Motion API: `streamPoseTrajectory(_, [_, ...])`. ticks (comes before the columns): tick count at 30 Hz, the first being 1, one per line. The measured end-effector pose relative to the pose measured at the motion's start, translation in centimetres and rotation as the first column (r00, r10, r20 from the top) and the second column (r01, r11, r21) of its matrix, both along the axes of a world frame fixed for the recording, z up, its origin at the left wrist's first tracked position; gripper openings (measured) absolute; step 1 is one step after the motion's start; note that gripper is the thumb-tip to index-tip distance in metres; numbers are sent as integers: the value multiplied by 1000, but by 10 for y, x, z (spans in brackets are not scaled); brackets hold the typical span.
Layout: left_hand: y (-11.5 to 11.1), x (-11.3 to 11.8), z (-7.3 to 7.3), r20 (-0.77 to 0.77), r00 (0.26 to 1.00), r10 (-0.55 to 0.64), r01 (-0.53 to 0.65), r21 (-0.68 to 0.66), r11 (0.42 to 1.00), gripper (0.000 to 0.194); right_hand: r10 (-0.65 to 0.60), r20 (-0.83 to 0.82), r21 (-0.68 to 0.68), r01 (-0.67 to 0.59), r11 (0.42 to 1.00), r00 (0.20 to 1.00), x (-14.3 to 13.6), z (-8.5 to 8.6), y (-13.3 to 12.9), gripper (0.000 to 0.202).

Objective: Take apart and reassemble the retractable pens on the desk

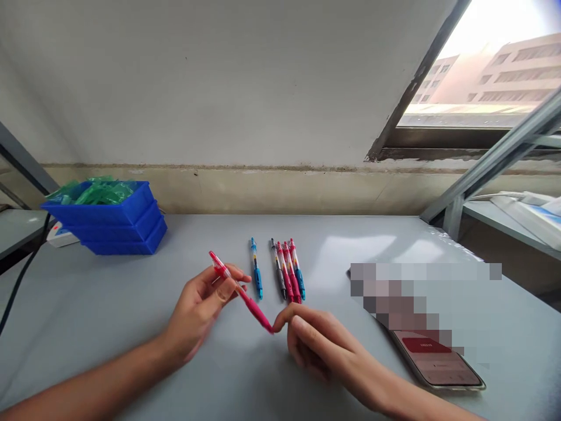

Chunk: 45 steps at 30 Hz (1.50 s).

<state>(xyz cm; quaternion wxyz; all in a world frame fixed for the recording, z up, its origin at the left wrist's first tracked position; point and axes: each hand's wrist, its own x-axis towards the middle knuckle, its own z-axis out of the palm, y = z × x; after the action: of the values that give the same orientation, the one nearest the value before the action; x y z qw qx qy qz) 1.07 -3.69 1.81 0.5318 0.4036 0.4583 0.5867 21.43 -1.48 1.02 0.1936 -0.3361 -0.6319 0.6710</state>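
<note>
Holding pink pen point(255, 308), left hand point(202, 309) partly hidden

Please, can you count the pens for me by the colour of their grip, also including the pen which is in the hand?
Pink-grip pens: 3, counting the one in the left hand
Blue-grip pens: 2, one of them with a pink top
Dark grey-grip pen: 1
Total: 6 pens

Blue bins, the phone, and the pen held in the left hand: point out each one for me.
Blue bins point(100, 215): head view, front wall of the top one.
Phone point(447, 365): head view, lower part of the screen.
Pink pen point(256, 310): head view, lower barrel.
</note>
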Motion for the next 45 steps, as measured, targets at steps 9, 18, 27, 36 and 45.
streamPoseTrajectory(9, [6,1,-4,-69,990,-119,115,-55,992,60,-31,-2,-26,31,999,1000,-3,-4,0,41])
streamPoseTrajectory(18, [7,0,-10,-70,993,-95,91,-67,994,45,-6,-8,-20,6,1000,1000,-2,-3,3,38])
streamPoseTrajectory(27, [6,-1,-8,-50,997,-58,55,-70,996,45,-4,-3,-29,4,1000,1000,-2,-4,2,37])
streamPoseTrajectory(36, [7,0,-10,-44,998,-49,47,-63,997,39,2,10,-9,-2,1000,1000,-1,-4,1,36])
streamPoseTrajectory(45, [7,0,-8,-4,1000,-12,12,-61,998,43,-2,36,-26,3,1000,999,-2,-4,2,36])
